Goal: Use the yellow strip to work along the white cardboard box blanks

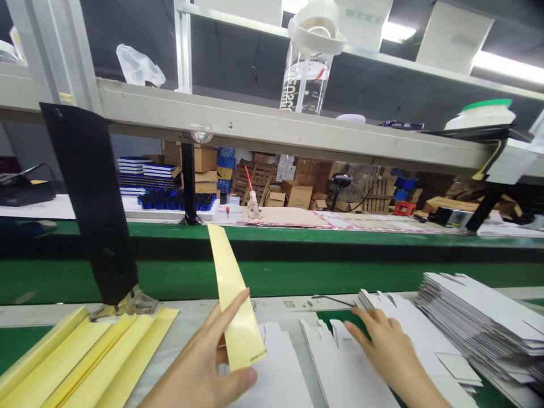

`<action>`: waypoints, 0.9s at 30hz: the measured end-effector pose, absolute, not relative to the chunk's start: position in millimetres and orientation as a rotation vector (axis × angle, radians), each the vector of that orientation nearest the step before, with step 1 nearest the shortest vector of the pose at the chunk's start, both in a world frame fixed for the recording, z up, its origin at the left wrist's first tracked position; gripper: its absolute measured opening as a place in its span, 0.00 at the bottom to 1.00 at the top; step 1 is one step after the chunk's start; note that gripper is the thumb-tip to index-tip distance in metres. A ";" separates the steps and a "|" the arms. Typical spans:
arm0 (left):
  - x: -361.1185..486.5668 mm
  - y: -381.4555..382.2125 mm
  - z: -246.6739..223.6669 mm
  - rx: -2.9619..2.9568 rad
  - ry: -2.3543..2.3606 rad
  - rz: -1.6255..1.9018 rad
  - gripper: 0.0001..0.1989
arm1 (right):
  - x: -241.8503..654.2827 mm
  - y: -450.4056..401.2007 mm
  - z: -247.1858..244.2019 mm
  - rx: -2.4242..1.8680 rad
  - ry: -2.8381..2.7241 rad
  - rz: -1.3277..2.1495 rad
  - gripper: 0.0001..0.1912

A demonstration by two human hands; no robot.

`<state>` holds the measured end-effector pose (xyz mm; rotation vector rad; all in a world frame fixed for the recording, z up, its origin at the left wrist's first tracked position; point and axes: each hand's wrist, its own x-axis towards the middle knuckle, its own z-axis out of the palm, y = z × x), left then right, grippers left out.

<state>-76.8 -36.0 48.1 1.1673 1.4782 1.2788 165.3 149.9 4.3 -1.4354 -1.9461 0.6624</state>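
I am watching the left hand pinching a yellow backing strip between thumb and fingers, the strip standing up and tilting away over the bench; the right hand is lying open and flat, fingers spread, pressing on a white die-cut card lying flat at the near edge of the bench; more yellow strips are lying fanned at the left; a stack of white cards is sitting at the right; a green conveyor belt is running across behind them.
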 end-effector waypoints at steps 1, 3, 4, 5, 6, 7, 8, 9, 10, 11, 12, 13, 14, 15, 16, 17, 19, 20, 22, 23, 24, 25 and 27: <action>-75.7 -36.2 47.5 1.169 1.452 1.300 0.38 | 153.9 136.4 6.5 -1.333 -1.990 0.647 0.11; -74.1 -36.4 45.9 1.185 1.429 1.328 0.38 | 126.4 102.5 15.8 -1.056 -2.106 0.904 0.12; -73.6 -36.2 44.9 1.202 1.428 1.338 0.37 | 112.7 85.7 21.5 -0.945 -2.135 1.034 0.12; -73.3 -36.0 43.8 1.222 1.432 1.345 0.37 | 100.4 71.0 26.8 -0.877 -2.133 1.074 0.13; -73.1 -35.6 42.6 1.241 1.437 1.348 0.37 | 90.3 59.4 30.8 -0.838 -2.146 1.106 0.12; -72.9 -35.3 41.2 1.257 1.443 1.346 0.36 | 82.6 51.3 33.3 -0.822 -2.145 1.123 0.11; -72.9 -34.9 39.8 1.276 1.449 1.345 0.36 | 77.0 46.5 34.0 -0.822 -2.137 1.130 0.11; -72.8 -34.6 38.4 1.294 1.457 1.340 0.36 | 73.4 44.3 33.2 -0.830 -2.127 1.138 0.10; -72.8 -34.5 37.1 1.312 1.470 1.333 0.37 | 71.2 43.9 31.7 -0.840 -2.114 1.147 0.09; -72.9 -34.5 36.0 1.323 1.485 1.325 0.37 | 70.1 44.3 29.9 -0.848 -2.102 1.152 0.09; -73.0 -34.6 35.1 1.334 1.497 1.318 0.37 | 69.7 44.9 28.8 -0.850 -2.095 1.152 0.09; -73.2 -34.9 34.5 1.346 1.514 1.307 0.37 | 69.9 45.2 28.7 -0.845 -2.094 1.151 0.09; -73.5 -35.3 34.2 1.357 1.541 1.292 0.37 | 70.6 45.3 30.1 -0.829 -2.094 1.156 0.09; -73.7 -35.7 34.3 1.367 1.586 1.269 0.37 | 71.6 45.4 32.8 -0.804 -2.088 1.174 0.09; -74.0 -36.0 34.6 1.380 1.654 1.240 0.38 | 73.1 46.2 36.5 -0.776 -2.069 1.208 0.10; -74.2 -36.1 35.2 1.391 1.749 1.207 0.39 | 74.8 48.0 40.6 -0.754 -2.039 1.253 0.10; -74.3 -35.4 35.9 1.397 1.963 1.143 0.42 | 78.6 56.4 47.0 -0.756 -1.970 1.356 0.12; -74.0 -34.4 35.5 1.394 2.044 1.113 0.44 | 80.3 62.8 47.6 -0.787 -1.937 1.396 0.13; -72.9 -30.9 31.9 1.374 2.121 1.048 0.48 | 82.5 77.5 41.2 -0.902 -1.893 1.422 0.15; -72.0 -28.5 28.5 1.363 2.131 1.010 0.50 | 82.9 84.4 34.5 -0.965 -1.886 1.428 0.16; -71.1 -25.9 24.1 1.356 2.138 0.969 0.51 | 83.0 90.3 26.0 -1.016 -1.882 1.435 0.17; -70.3 -23.1 18.9 1.357 2.151 0.931 0.53 | 82.7 94.6 16.6 -1.049 -1.884 1.445 0.18; -68.9 -17.9 7.5 1.382 2.182 0.875 0.54 | 81.8 98.9 -1.3 -1.068 -1.898 1.474 0.20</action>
